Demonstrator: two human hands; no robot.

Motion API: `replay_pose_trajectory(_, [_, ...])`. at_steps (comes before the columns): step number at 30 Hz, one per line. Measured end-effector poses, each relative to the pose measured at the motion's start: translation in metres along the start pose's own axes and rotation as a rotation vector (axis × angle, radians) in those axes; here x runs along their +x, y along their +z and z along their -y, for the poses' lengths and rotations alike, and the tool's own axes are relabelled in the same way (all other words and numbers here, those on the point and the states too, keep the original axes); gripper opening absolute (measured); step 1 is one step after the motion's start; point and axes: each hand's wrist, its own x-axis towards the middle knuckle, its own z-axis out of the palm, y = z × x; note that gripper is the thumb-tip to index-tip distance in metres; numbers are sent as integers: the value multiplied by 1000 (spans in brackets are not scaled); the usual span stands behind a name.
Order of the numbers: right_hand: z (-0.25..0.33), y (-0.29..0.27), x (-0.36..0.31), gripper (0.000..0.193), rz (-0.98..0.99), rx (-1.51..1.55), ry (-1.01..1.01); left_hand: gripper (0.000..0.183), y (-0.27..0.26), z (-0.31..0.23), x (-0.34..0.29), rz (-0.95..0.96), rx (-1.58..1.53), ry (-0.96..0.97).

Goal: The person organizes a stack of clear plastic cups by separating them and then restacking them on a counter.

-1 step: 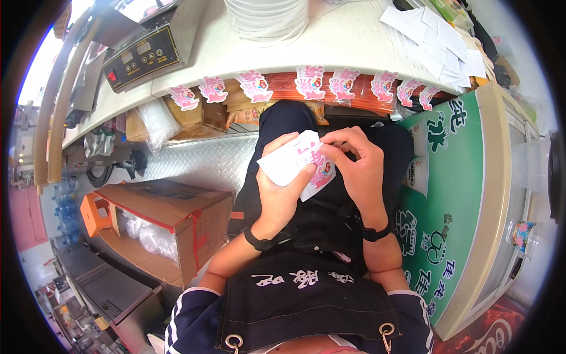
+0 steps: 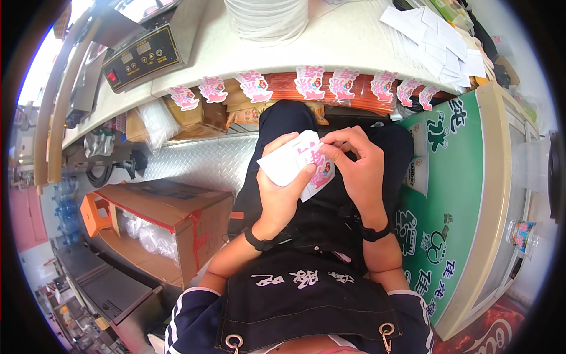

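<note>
Landmark: black apron (image 2: 306,295) on the person's lap. Above the apron, the left hand (image 2: 283,189) grips a small stack of white paper stickers with pink cartoon print (image 2: 298,165), fingers closed around its lower edge. The right hand (image 2: 356,162) touches the stack's upper right corner, fingers (image 2: 333,154) pinched narrow on the top sticker. Further above the apron, a row of matching pink stickers (image 2: 309,82) hangs along the white desk (image 2: 354,53) edge. Left of the apron lies an open brown cardboard box (image 2: 159,224).
</note>
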Motion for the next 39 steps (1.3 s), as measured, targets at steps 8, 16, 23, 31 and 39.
replay_pose_trajectory(8, [-5, 9, -2, 13, -127, -2, -28, 56, 1, 4, -2, -36, -14, -22])
replay_pose_trajectory(16, [-2, 2, 0, 18, -49, -537, -633, 45, -12, 4, 14, 189, -572, -473])
replay_pose_trajectory(23, [-2, 7, -13, 18, 142, -555, -817, 35, -43, 25, 17, 336, -488, -745])
replay_pose_trajectory(31, [24, 9, 9, 13, -109, -227, -649, 38, -88, 55, 36, 59, -501, -717])
replay_pose_trajectory(39, [-15, 63, 98, 15, -320, -514, -550, 38, -118, 68, 30, -72, -460, -720])
